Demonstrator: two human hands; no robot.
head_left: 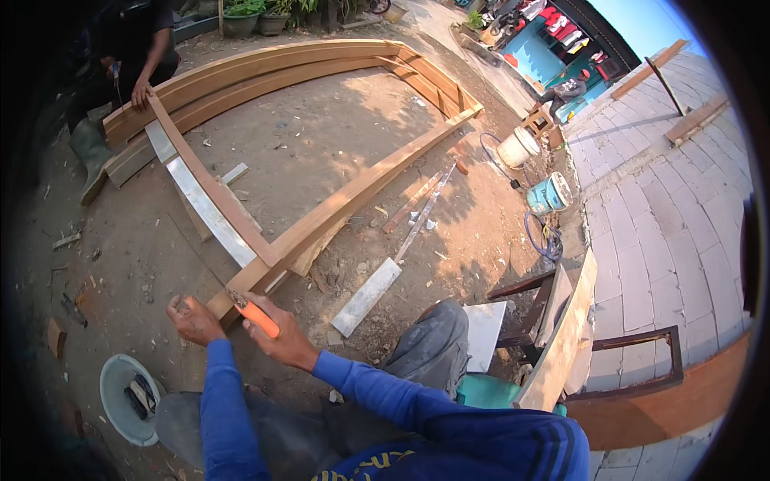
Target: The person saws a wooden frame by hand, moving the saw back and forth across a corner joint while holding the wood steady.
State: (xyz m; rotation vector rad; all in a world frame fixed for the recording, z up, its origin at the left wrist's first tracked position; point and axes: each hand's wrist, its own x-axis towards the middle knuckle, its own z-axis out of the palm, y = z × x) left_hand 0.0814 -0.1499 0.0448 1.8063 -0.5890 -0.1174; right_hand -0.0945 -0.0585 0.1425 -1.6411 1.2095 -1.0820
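Blue sleeves (231,409): nearest, at the lower edge.
Right hand (287,338): grasps an orange-handled tool (258,317), its tip at the long beam's (369,183) near end.
Left hand (195,321): fingers curled beside that end; cannot tell whether they grip anything.
Wooden frame (265,58): ahead, the beam forming its right edge.
Open room: dirt ground (305,136) within the frame.

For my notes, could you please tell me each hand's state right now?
Left hand: curled closed; whether holding anything cannot be told.
Right hand: closed, holding an orange-handled tool.
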